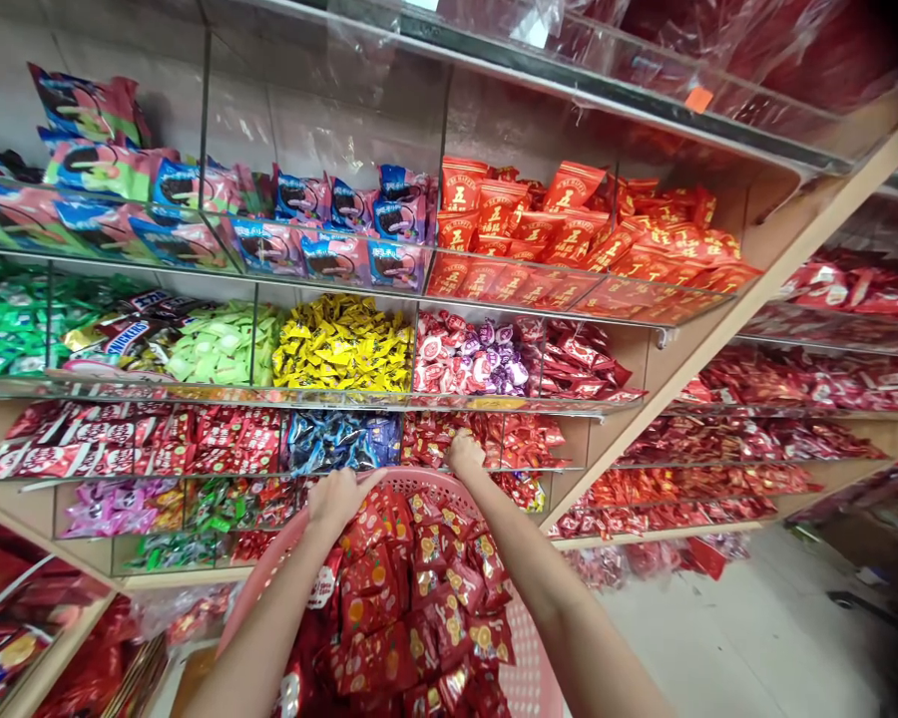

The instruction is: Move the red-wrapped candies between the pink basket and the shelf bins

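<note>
A pink plastic basket [528,618] stands in front of me, filled with red candy packets [374,588] printed with orange fruit. My left hand [336,499] is closed over the far left part of its rim. Beyond the basket, my right hand [466,456] is at a shelf compartment of red wrapped candies [430,439]. Its fingers are curled, and whatever may be in them is hidden. To the left of this compartment lie blue and black wrapped candies [342,439].
Glass-fronted shelves hold yellow candies [344,349], light green candies [221,344], red packets [524,229] and blue-pink packets [269,244]. A wooden side panel [718,309] slants up at right. More shelves of red candies [793,379] stand beyond it, with pale floor tiles [718,638] below.
</note>
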### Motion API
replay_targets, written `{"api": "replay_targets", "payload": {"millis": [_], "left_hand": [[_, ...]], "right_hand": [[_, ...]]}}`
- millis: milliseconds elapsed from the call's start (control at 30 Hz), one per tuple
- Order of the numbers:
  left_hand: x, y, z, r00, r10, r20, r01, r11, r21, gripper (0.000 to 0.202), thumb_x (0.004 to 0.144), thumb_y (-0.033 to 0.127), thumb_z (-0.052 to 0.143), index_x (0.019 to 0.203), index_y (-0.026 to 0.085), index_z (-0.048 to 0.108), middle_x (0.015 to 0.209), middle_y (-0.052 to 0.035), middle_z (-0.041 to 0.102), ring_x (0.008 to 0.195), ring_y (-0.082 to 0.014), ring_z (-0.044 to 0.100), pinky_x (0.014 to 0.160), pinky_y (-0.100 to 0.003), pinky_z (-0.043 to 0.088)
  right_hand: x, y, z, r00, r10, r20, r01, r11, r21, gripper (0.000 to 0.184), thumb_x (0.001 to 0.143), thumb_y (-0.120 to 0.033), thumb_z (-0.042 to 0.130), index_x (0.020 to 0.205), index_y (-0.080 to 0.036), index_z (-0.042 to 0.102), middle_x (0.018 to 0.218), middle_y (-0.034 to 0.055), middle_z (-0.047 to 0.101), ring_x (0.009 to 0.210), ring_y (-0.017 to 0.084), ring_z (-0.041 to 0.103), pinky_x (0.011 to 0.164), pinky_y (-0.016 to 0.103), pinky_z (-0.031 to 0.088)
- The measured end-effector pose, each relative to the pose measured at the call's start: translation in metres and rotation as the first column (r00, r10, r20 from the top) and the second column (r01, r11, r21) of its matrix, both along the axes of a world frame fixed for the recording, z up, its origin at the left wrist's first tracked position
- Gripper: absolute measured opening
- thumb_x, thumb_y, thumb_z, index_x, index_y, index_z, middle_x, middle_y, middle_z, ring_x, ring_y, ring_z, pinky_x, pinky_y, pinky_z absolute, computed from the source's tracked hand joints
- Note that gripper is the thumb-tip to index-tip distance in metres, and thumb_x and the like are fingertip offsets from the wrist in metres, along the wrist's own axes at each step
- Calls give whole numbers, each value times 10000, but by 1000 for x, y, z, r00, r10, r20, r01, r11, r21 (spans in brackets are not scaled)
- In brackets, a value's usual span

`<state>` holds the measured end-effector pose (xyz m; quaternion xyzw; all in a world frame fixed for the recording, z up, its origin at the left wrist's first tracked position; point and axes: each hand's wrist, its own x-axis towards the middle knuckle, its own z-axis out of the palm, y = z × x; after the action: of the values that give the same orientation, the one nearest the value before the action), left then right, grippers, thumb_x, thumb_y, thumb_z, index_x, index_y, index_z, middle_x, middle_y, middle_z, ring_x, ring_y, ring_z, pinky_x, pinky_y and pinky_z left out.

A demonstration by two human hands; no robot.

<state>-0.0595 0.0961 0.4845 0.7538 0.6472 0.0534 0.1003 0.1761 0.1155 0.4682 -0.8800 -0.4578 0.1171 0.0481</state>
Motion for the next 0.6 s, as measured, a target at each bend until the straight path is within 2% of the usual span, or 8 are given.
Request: {"api": "replay_targets", "payload": {"millis": [133, 300, 433, 533, 600], "left_hand": [[0, 1, -2, 1000, 3, 8, -3, 1000, 4, 804, 703, 739, 168, 826, 123, 671, 892, -192, 651, 868, -336, 596, 739, -413, 430], [0, 1, -3, 1000, 2, -4, -2, 1000, 10, 802, 703, 740, 171, 834, 125, 669, 884, -193, 653, 867, -329, 600, 740, -407, 433], [0, 2, -4, 1000, 6, -2, -6, 1000, 24, 808, 701, 745, 160, 844, 131, 665, 883, -186, 655, 861, -341, 600, 720, -420, 439], [-1, 2, -4, 1000, -1, 2, 0, 1000, 25, 803, 700, 745, 159, 836, 135, 665, 880, -181, 657, 858, -342, 601, 712, -422, 441], [-1, 2, -3, 1000, -1, -1, 1, 1000, 14, 802, 699, 744, 161, 830, 136, 667, 874, -177, 658, 856, -340, 601, 709, -417, 442]], "right_hand": [[-1, 0, 0, 1000, -8, 4, 8, 1000, -24, 476, 729, -204, 597, 1146, -94, 397, 1042, 207, 580, 1021, 261, 540, 773, 349, 416], [1, -7, 9, 1000, 19, -16, -19, 1000, -16, 604, 689, -345, 631, 1173, -89, 377, 1034, 193, 589, 991, 265, 559, 766, 353, 424], [8, -20, 28, 998, 64, 2, -64, 998, -8, 597, 657, -406, 626, 1128, -102, 423, 1042, 185, 583, 978, 281, 560, 748, 353, 422], [24, -39, 47, 987, 158, -12, -157, 987, 25, 475, 646, -404, 611, 1010, -129, 478, 975, 148, 604, 873, 249, 585, 682, 312, 418], [36, -58, 58, 964, 256, -76, -247, 963, 104, 372, 658, -407, 587, 907, -151, 485, 853, 92, 615, 748, 193, 580, 617, 270, 402]]}}
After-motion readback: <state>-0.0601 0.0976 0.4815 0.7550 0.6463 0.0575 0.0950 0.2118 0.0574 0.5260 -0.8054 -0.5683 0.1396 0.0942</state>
